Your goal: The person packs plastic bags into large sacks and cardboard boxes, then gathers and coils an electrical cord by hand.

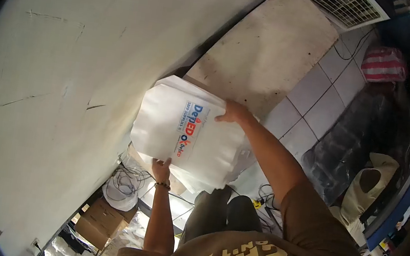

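A stack of white printed sheets (pixel 164 122), with blue and red lettering on the top one, lies in front of me beside the wall. Whether they are flat sheets or folded bags I cannot tell. My left hand (pixel 160 170) grips the near edge, thumb on top and the other fingers partly hidden underneath. At the far right corner my right hand (pixel 235 113) holds the stack, its thumb lying over the printed face. The stack's right edge is uneven and wavy.
A pale board (pixel 268 48) lies beyond the stack along the wall (pixel 68 56). To the right are a dark plastic-wrapped bundle (pixel 342 142) and a red-striped bag (pixel 384 65). A cardboard box (pixel 100 222) and tangled cables (pixel 127 180) are at lower left.
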The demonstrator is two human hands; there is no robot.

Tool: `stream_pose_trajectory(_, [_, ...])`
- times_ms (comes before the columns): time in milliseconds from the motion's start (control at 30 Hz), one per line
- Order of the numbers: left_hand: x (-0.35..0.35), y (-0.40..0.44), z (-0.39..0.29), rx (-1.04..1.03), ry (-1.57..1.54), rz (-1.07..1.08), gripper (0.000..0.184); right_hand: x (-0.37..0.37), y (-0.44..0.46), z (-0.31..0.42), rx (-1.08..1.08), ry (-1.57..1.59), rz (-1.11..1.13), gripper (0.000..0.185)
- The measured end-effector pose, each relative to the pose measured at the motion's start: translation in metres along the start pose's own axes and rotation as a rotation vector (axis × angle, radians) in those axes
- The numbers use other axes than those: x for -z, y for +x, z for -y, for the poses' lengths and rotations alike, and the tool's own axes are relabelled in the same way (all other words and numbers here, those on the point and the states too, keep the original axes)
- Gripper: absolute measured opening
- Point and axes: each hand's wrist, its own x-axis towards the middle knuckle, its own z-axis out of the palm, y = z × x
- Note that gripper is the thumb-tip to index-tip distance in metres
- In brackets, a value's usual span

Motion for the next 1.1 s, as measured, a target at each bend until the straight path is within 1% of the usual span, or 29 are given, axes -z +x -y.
stream_pose_trajectory(67, [0.007,0.001,0.017,0.296,0.294,-0.414,0.105,-0.006,-0.049,0.039,-0.134,-0.068,0.108,0.100])
stream_pose_trajectory(133, [0.010,-0.008,-0.003,0.786,-0.164,-0.258,0.120,-0.053,-0.078,0.057,-0.129,-0.178,-0.012,0.105])
stream_pose_trajectory(167, [0.019,0.012,0.065,0.548,-0.361,-0.081,0.122,-0.058,-0.083,0.060,-0.131,-0.189,-0.006,0.105])
stream_pose_trajectory(200, [0.019,0.008,0.059,0.554,-0.365,-0.080,0.122,-0.064,-0.087,0.061,-0.113,-0.153,0.000,0.103])
stream_pose_trajectory(267, [0.019,-0.003,0.020,0.614,-0.274,0.009,0.114,-0.067,-0.079,0.054,-0.098,-0.115,0.007,0.100])
stream_pose_trajectory(300, [0.017,-0.003,0.002,0.680,-0.182,-0.050,0.090,-0.066,-0.071,0.045,-0.054,-0.088,-0.145,0.105])
stream_pose_trajectory(333, [0.016,0.000,0.008,0.679,-0.182,-0.048,0.090,-0.070,-0.062,0.036,-0.004,-0.062,-0.303,0.110])
stream_pose_trajectory(400, [0.009,0.009,0.034,0.520,-0.532,0.139,0.065,-0.082,-0.051,0.037,-0.006,-0.069,-0.314,0.112])
stream_pose_trajectory(433, [0.005,0.021,0.063,0.503,-0.550,0.062,0.051,-0.085,-0.053,0.044,0.065,-0.127,-0.325,0.112])
stream_pose_trajectory(467, [0.009,0.022,0.067,0.504,-0.548,0.060,0.051,-0.090,-0.053,0.048,0.136,-0.187,-0.336,0.112])
stream_pose_trajectory(500, [0.012,0.021,0.071,0.509,-0.642,0.084,0.050,-0.101,-0.054,0.050,0.137,-0.187,-0.334,0.112])
stream_pose_trajectory(533, [0.009,0.017,0.066,0.516,-0.739,0.110,0.049,-0.115,-0.056,0.049,0.123,-0.056,-0.330,0.108])
stream_pose_trajectory(567, [0.011,0.011,0.059,0.491,-0.688,0.118,0.044,-0.120,-0.054,0.045,0.109,0.069,-0.332,0.105])
stream_pose_trajectory(600, [0.010,0.014,0.064,0.494,-0.694,0.125,0.044,-0.114,-0.054,0.044,0.104,0.062,-0.335,0.105])
stream_pose_trajectory(667, [0.017,0.015,0.075,0.558,-0.695,0.135,0.041,-0.103,-0.055,0.044,0.070,0.490,-0.220,0.089])
stream_pose_trajectory(700, [0.018,0.014,0.072,0.551,-0.673,0.120,0.040,-0.100,-0.051,0.043,0.073,0.489,-0.219,0.089])
stream_pose_trajectory(767, [0.017,0.018,0.074,0.545,-0.689,0.099,0.041,-0.097,-0.044,0.040,-0.041,0.505,-0.090,0.085])
stream_pose_trajectory(800, [0.014,0.019,0.080,0.547,-0.706,0.079,0.042,-0.102,-0.044,0.042,-0.047,0.506,-0.093,0.085])
stream_pose_trajectory(867, [0.016,0.022,0.090,0.554,-0.703,0.095,0.044,-0.110,-0.045,0.054,-0.043,-0.032,-0.287,0.085])
stream_pose_trajectory(900, [0.016,0.023,0.095,0.558,-0.696,0.108,0.045,-0.114,-0.048,0.055,-0.055,-0.042,-0.297,0.085])
stream_pose_trajectory(967, [0.018,0.015,0.083,0.431,-0.634,0.145,0.049,-0.119,-0.055,0.051,0.056,-0.008,-0.444,0.088])
stream_pose_trajectory(1000, [0.015,0.014,0.081,0.359,-0.622,0.129,0.049,-0.131,-0.043,0.039,0.190,0.061,-0.425,0.092])
stream_pose_trajectory(1033, [0.016,0.012,0.085,0.338,-0.624,0.117,0.049,-0.146,-0.040,0.032,0.264,0.284,-0.495,0.095])
stream_pose_trajectory(1067, [0.023,0.011,0.090,0.343,-0.597,0.126,0.049,-0.138,-0.049,0.034,0.144,0.389,-0.209,0.099])
stream_pose_trajectory(1100, [0.027,0.010,0.092,0.368,-0.555,0.119,0.050,-0.144,-0.054,0.035,0.184,0.340,-0.279,0.097])
